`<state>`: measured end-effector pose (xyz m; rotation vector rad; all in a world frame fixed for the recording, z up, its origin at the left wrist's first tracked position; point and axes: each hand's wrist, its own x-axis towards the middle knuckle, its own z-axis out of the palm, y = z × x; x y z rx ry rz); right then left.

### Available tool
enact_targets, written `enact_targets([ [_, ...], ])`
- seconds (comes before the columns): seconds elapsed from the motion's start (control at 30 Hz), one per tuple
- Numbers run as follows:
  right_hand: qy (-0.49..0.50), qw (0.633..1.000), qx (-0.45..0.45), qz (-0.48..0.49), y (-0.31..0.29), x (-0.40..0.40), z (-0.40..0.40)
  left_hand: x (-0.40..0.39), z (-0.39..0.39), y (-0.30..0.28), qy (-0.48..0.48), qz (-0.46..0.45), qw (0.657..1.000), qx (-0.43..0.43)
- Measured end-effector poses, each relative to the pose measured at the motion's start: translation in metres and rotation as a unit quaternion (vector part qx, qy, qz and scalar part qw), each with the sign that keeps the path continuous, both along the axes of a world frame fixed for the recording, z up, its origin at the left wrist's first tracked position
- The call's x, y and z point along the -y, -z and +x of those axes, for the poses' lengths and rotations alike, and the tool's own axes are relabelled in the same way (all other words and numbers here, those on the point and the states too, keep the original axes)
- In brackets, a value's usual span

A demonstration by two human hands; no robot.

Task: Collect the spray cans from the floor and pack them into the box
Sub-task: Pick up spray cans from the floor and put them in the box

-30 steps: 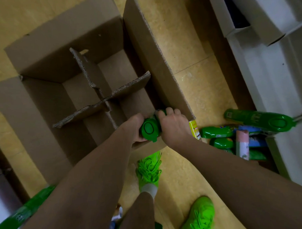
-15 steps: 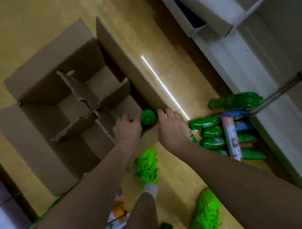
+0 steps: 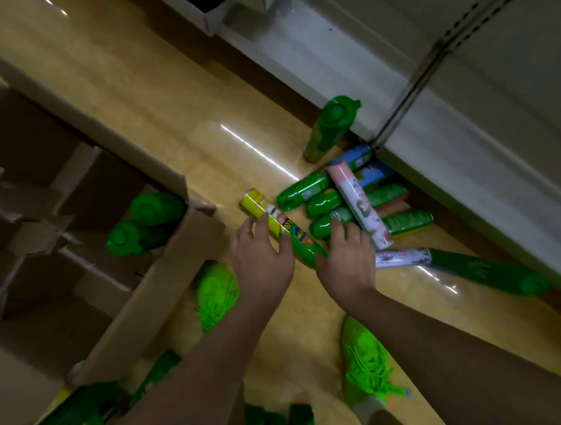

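Observation:
The open cardboard box with a divider grid sits at the left; two green-capped spray cans stand in its near right cell. A yellow and green can lies on the floor just right of the box. My left hand reaches over it with straight fingers touching its side. My right hand hovers at the near end of a pile of several green, pink and blue cans, fingers spread and holding nothing. One green can stands upright behind the pile.
A white shelf unit runs along the right, its base right behind the cans. A pink can and a long green can lie further right. My green shoes stand on the tiled floor. More green cans lie at the bottom left.
Both hands left the green can standing in the box and moved right to the cans on the floor. The view swung right towards the pile.

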<state>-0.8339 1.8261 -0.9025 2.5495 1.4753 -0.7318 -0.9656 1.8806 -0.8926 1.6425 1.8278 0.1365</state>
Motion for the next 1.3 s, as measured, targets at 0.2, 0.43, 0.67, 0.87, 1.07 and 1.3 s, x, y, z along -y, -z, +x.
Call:
enact_targets([
  [0.2, 0.071, 0.997, -0.001, 0.004, 0.051, 0.027, 0.062, 0.023, 0.045, 0.053, -0.217, -0.247, 0.942, 0.062],
  [0.43, 0.07, 0.997, 0.028, 0.024, 0.11, 0.011, 0.106, 0.028, 0.071, 0.118, -0.339, -0.273, 0.893, 0.113],
  [0.67, 0.07, 0.997, 0.025, 0.025, 0.166, -0.001, 0.115, 0.024, 0.076, 0.179, -0.435, -0.282, 0.838, 0.173],
  [0.87, 0.104, 0.993, 0.014, 0.045, 0.177, 0.001, 0.115, 0.025, 0.078, 0.191, -0.487, -0.277, 0.807, 0.188],
  [1.07, 0.108, 0.993, -0.025, 0.038, 0.148, 0.014, 0.104, 0.026, 0.071, 0.147, -0.484, -0.284, 0.802, 0.207],
  [1.3, 0.097, 0.99, -0.077, 0.071, 0.068, 0.016, 0.076, 0.013, 0.047, 0.051, -0.491, -0.299, 0.788, 0.219],
])
